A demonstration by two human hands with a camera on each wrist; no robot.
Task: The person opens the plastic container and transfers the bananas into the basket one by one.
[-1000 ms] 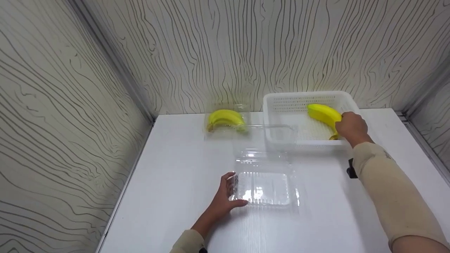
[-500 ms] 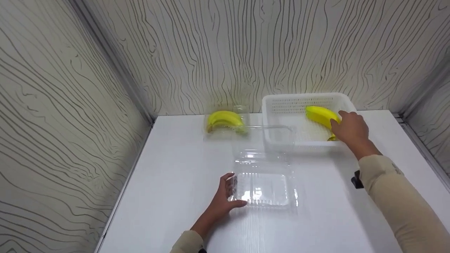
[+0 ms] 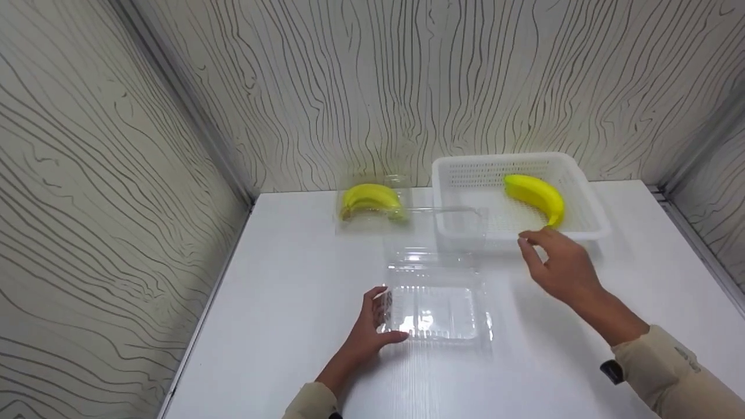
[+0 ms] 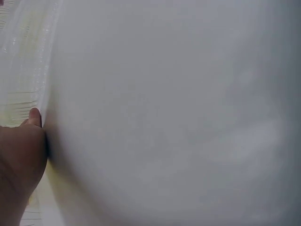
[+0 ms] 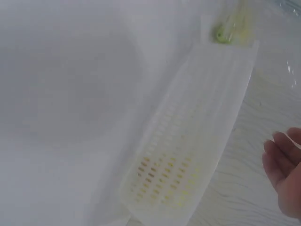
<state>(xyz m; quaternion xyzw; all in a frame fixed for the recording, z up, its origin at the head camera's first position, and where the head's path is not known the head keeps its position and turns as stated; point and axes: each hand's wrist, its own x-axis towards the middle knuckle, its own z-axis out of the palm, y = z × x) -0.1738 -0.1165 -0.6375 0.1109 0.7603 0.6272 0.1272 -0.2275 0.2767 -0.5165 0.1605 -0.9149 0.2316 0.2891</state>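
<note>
A clear plastic clamshell container (image 3: 445, 311) lies with its lid folded back on the white table. My left hand (image 3: 368, 326) holds its left side, thumb along the front edge and fingers at the rear corner. In the left wrist view that hand (image 4: 21, 155) shows at the left edge. Beyond it, a yellow banana (image 3: 538, 195) rests in a white perforated basket (image 3: 521, 236). My right hand (image 3: 559, 265) hovers empty by the basket's front rim, thumb and fingers loosely bent. The right wrist view shows its fingers (image 5: 277, 153) apart from the basket wall.
At the back, left of the basket, a second clear container (image 3: 375, 226) has bananas (image 3: 372, 195) inside. The raised lid overlaps the basket's left corner in the head view. Patterned panels (image 3: 378, 87) stand behind and on the left of the table (image 3: 279, 279).
My right hand has let go of the banana and drawn back toward me, out of the basket. The banana stays in the basket. My left hand and its container have not moved.
</note>
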